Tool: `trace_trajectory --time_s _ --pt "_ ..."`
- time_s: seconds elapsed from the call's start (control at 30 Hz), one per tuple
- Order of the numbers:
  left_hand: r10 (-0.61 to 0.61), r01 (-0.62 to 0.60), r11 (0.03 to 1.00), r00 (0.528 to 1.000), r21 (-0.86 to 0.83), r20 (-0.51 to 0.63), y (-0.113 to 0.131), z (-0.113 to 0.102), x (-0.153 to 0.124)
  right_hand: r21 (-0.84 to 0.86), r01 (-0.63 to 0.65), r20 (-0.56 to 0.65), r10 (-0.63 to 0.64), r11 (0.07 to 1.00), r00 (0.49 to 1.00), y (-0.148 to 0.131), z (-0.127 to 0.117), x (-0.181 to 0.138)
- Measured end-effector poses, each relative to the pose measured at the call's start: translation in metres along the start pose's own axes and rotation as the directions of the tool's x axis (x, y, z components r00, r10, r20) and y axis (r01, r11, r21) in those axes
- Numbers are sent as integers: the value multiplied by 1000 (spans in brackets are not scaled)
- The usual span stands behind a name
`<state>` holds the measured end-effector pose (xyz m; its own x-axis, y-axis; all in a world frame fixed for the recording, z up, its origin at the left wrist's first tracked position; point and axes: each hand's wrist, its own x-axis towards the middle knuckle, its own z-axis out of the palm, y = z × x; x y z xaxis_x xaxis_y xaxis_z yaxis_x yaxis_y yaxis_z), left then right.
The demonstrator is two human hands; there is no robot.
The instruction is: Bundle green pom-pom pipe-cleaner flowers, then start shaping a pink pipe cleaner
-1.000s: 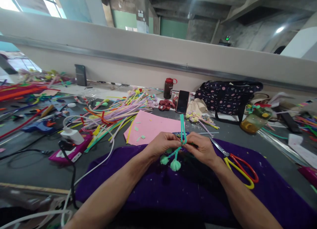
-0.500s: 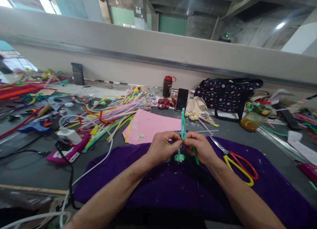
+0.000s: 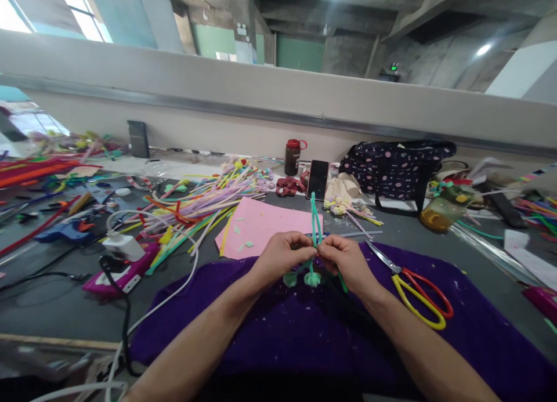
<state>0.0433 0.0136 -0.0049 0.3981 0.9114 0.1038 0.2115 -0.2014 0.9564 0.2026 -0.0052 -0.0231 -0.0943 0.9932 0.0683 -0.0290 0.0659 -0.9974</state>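
Observation:
Mint-green pipe cleaners (image 3: 314,216) stand upright between my hands, with fluffy flower-like ends (image 3: 312,278) hanging below. My left hand (image 3: 287,254) is closed, pinching the stems between thumb and forefinger. Fingertips almost meeting it, my right hand (image 3: 343,256) pinches the same stems from the other side. A darker green pipe cleaner (image 3: 343,283) pokes out beneath the right hand. Scissors with red and yellow handles (image 3: 420,294) lie open on the purple cloth (image 3: 209,309), right of my hands. Behind my hands is a pink sheet (image 3: 270,223) with green scraps on it.
A heap of coloured pipe cleaners (image 3: 217,190) lies back left. A magenta power strip (image 3: 139,268) with cables sits at left. Along the back stand a bottle (image 3: 292,159), a phone (image 3: 317,178) and a patterned bag (image 3: 387,173). A jug (image 3: 444,210) is at right.
The mint stems have shifted slightly left and their two tops have spread a little apart. A second fluffy end shows more clearly under my left hand. Both hands keep their pinch.

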Motion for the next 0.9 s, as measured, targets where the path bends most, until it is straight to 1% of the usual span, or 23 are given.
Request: trace_trajectory --time_s 0.07,0.13,0.17,0.2,0.23,0.27,0.3,0.33,0.37,0.4,0.43,0.47,0.5,0.57,0.63,0.73,0.77,0.8,0.83,0.9 --pt "-14 14 1000 1000 -23 -22 -3 0 2 -46 12 3 -12 999 1000 2 1 -1" --pt "-25 22 998 999 -55 -44 -4 0 2 -120 35 43 -30 992 999 2 0 -1" --pt "-39 35 996 998 -85 -47 -5 -1 2 -183 74 61 -64 980 996 2 -2 -1" --pt "-59 54 991 997 -123 -43 -4 -1 2 -269 141 66 -127 953 990 1 -3 -1" --pt "-84 78 983 996 -165 -34 -4 -2 2 -370 228 65 -220 901 973 1 -6 -1" --pt "-108 101 973 994 -207 -19 -3 -3 2 -471 327 73 -333 820 940 0 -8 -1" --pt "-127 123 962 992 -244 0 -3 -3 1 -555 424 97 -450 716 888 0 -11 -1" --pt "-141 141 951 990 -276 20 -2 -3 1 -617 508 141 -551 601 823 0 -13 -1" --pt "-150 155 941 988 -302 39 -1 -4 1 -657 574 200 -620 489 758 1 -16 0" --pt "-156 166 932 986 -323 57 -1 -4 0 -682 619 264 -659 389 704 2 -18 0" --pt "-160 175 925 984 -337 73 -1 -4 0 -703 644 318 -676 302 665 3 -20 1" --pt "-165 186 919 982 -346 89 -1 -4 0 -727 649 360 -680 225 639 4 -22 1" --pt "-174 201 914 979 -353 105 -2 -4 0 -750 642 392 -676 158 624 4 -23 1" --pt "-199 238 901 970 -363 142 -3 -3 0 -778 626 442 -665 49 602 4 -25 1" --pt "-208 259 891 963 -373 173 -4 -2 0 -782 622 486 -652 -28 582 3 -27 0" --pt "-177 234 901 967 -365 182 -5 -2 -1 -771 632 529 -631 -79 567 0 -26 -3" --pt "-165 217 913 971 -346 174 -6 -2 -1 -768 637 536 -620 -76 573 -1 -25 -3" --pt "-151 196 928 975 -318 161 -6 -2 -1 -767 639 537 -604 -60 588 -2 -24 -4" --pt "-132 169 945 981 -280 144 -6 -2 0 -771 636 532 -580 -31 616 -4 -22 -5" --pt "-75 94 979 991 -178 113 -6 -4 0 -785 615 500 -507 78 702 -8 -18 -7"
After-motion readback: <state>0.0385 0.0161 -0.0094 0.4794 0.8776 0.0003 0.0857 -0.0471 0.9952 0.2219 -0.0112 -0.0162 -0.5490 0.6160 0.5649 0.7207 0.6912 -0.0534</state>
